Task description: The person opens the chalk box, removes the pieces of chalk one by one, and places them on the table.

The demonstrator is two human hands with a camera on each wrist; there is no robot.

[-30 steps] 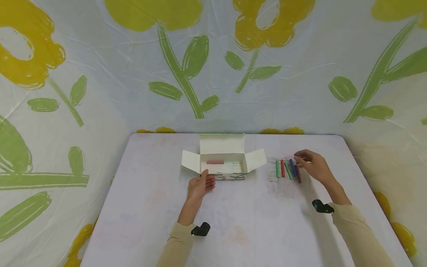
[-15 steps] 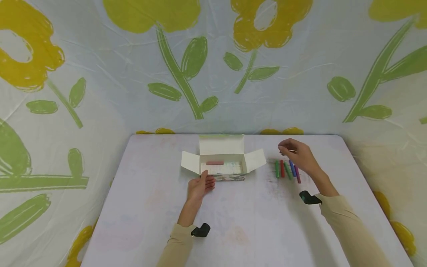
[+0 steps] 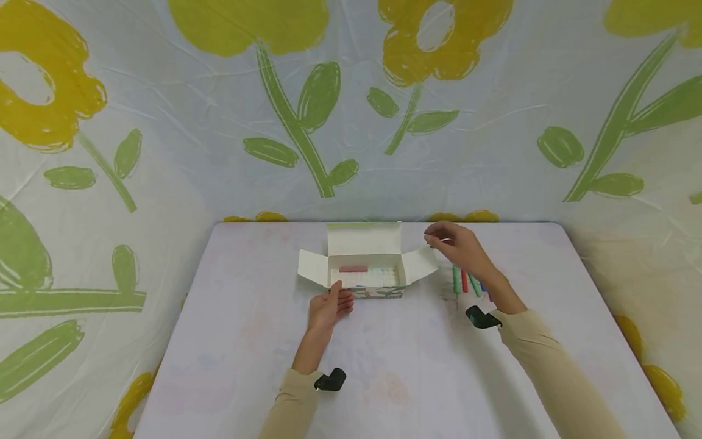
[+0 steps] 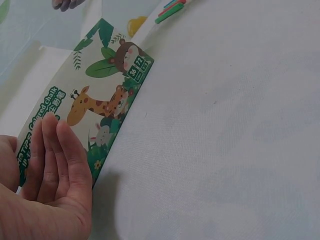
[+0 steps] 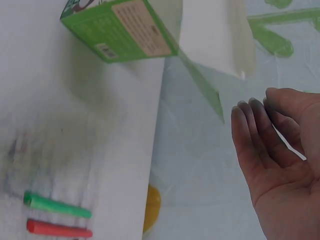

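An open-topped box of colored chalk (image 3: 378, 293) stands at the table's back, flaps spread. Pale sticks fill its bottom, and one reddish chalk stick (image 3: 353, 269) lies crosswise on them. My left hand (image 3: 326, 308) holds the box's front wall, thumb over the rim, fingers against the printed side (image 4: 100, 107). Beside the right flap (image 3: 420, 263) hovers my right hand (image 3: 463, 249), fingers loosely curled; no chalk shows in it in the right wrist view. Below it lie a green chalk stick (image 3: 456, 280), a red chalk stick (image 3: 464, 281) and several others, partly hidden by my wrist.
Dark chalk smudges mark the white table (image 3: 395, 360) around the loose sticks. A flowered cloth (image 3: 351, 122) hangs behind and at both sides. The box's back lid (image 3: 364, 238) stands raised toward the cloth.
My right hand has moved left from beside the loose chalk sticks to the box's right flap, and its forearm now covers some of them. My left hand stays on the box.
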